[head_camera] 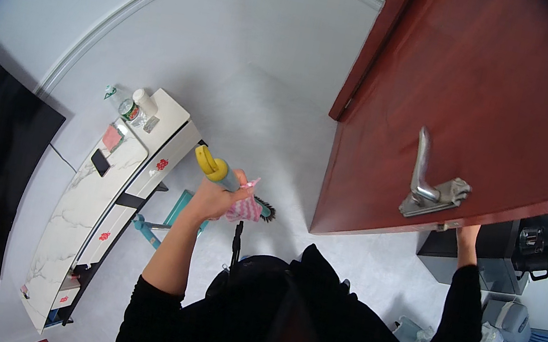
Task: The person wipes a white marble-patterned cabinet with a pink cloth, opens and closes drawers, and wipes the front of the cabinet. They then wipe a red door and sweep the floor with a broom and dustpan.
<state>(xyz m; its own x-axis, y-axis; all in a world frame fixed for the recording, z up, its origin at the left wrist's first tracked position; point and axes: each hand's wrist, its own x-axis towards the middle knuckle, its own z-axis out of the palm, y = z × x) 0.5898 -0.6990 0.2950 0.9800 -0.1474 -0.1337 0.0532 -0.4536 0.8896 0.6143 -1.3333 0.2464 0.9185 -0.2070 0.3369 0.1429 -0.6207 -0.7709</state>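
My left hand (219,197) is closed around the handle of a broom or brush (224,173), whose end is yellow and grey. A pink-and-white striped cloth (246,208) hangs at the same hand, and dark bristles (268,210) show just past it. To the right, my right hand (467,234) is at the free edge of a reddish-brown wooden door (463,94), near the latch; its fingers are mostly hidden behind the door. A silver lever handle (421,169) stands out from the door face, with grey material around its base plate.
A marble-topped TV cabinet (80,208) at left bears a phone (100,162), a pink cloth (112,138) and a plastic bottle (131,110). A teal dustpan (179,208) is beside it. Black cabinets (492,242) and a lidded bin (410,333) are at right.
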